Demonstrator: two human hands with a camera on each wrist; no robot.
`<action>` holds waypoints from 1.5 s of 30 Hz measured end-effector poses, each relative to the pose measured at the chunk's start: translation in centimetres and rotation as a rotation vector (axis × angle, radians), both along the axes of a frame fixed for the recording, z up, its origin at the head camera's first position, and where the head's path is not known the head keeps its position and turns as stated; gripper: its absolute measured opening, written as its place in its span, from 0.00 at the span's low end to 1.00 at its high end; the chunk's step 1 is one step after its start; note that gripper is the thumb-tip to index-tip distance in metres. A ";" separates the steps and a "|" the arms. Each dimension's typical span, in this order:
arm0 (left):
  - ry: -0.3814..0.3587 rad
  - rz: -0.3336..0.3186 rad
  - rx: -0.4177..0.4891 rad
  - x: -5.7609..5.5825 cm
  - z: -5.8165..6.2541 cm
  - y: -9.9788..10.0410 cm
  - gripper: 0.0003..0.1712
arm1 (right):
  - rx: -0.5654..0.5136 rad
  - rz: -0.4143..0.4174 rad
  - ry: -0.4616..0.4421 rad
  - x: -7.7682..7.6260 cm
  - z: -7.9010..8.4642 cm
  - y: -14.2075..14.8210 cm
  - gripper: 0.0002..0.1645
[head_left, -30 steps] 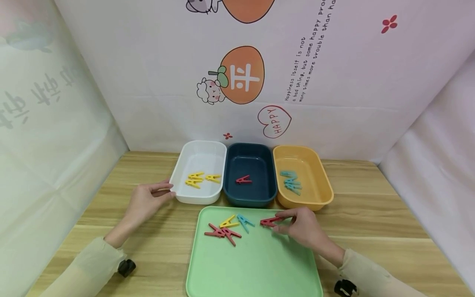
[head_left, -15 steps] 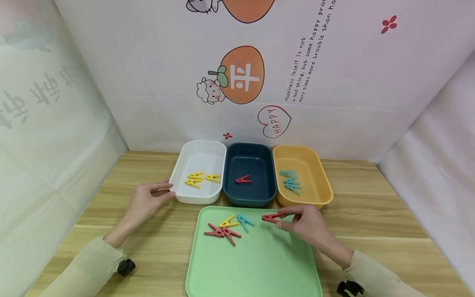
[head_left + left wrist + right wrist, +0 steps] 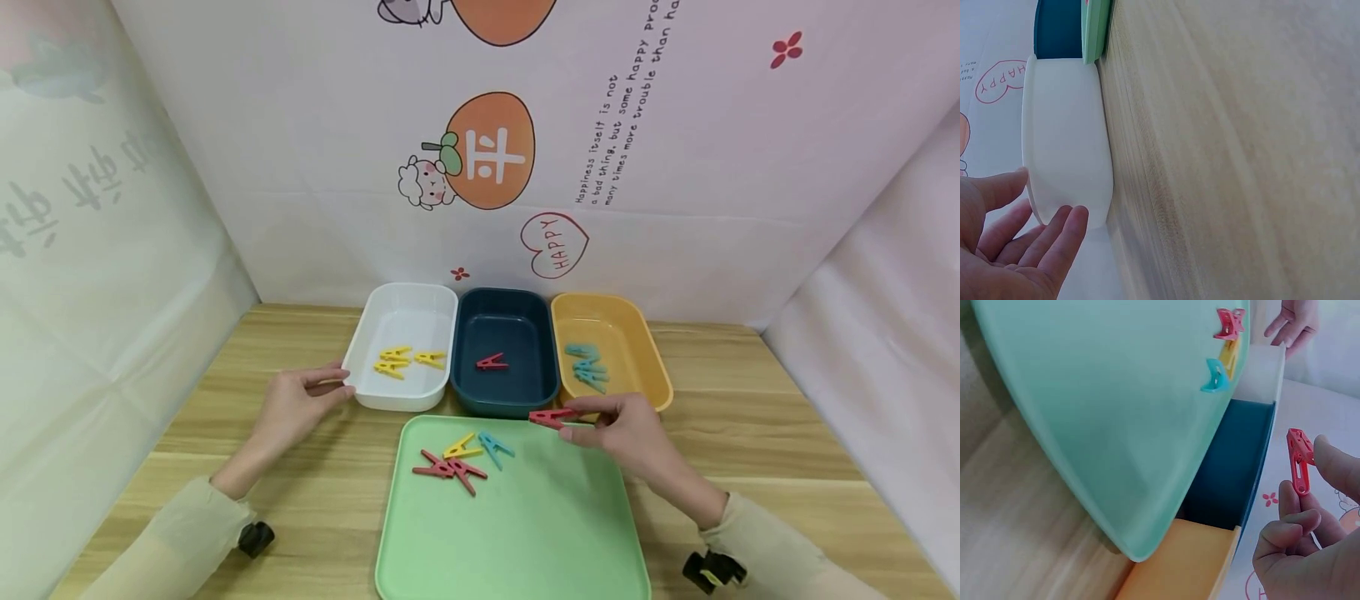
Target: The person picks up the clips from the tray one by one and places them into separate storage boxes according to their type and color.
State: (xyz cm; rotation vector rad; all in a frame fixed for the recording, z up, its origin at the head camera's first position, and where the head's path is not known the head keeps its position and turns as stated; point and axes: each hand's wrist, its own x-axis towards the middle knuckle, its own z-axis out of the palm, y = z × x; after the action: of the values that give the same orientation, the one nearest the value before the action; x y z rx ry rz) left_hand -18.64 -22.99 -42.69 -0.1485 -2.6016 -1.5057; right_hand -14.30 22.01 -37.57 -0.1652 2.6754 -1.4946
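Observation:
My right hand (image 3: 633,433) pinches a red clothespin (image 3: 551,418) between thumb and fingers, above the far edge of the green tray (image 3: 517,542), close to the dark blue box (image 3: 504,410). The right wrist view shows the same red clothespin (image 3: 1299,459) raised at the fingertips. My left hand (image 3: 292,408) touches the near left corner of the white box (image 3: 405,404), its fingers fairly straight in the left wrist view. On the tray lie a yellow clothespin (image 3: 462,447), a blue one and two red ones. Another red clothespin (image 3: 492,362) lies inside the dark blue box.
Three boxes stand side by side against the printed cloth backdrop (image 3: 322,150). Yellow clothespins (image 3: 392,367) lie in the white one, and several blue clothespins (image 3: 587,367) in the orange box (image 3: 652,367). The wooden table (image 3: 750,442) spreads around the tray.
My right hand has lifted the red clothespin and carried it away from me, from over the tray toward the dark blue box. The left hand has stayed at the white box.

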 end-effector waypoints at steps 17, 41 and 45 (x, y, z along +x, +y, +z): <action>0.016 -0.007 -0.016 0.0 0.1 0.0 0.19 | 0.046 0.023 0.044 -2.1 2.4 -0.2 0.26; 0.014 -0.003 -0.021 -0.1 0.1 -0.1 0.19 | 0.076 0.042 0.026 -6.5 3.3 -1.3 0.26; 0.010 -0.002 -0.022 0.0 0.1 -0.1 0.19 | 0.084 0.033 0.005 -7.5 3.0 -1.7 0.27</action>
State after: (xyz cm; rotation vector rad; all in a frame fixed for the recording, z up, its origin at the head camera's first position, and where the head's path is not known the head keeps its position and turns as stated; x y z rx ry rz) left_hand -18.68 -23.09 -42.62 -0.1603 -2.6117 -1.4732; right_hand -21.80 20.35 -34.59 -0.2068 2.7194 -1.3722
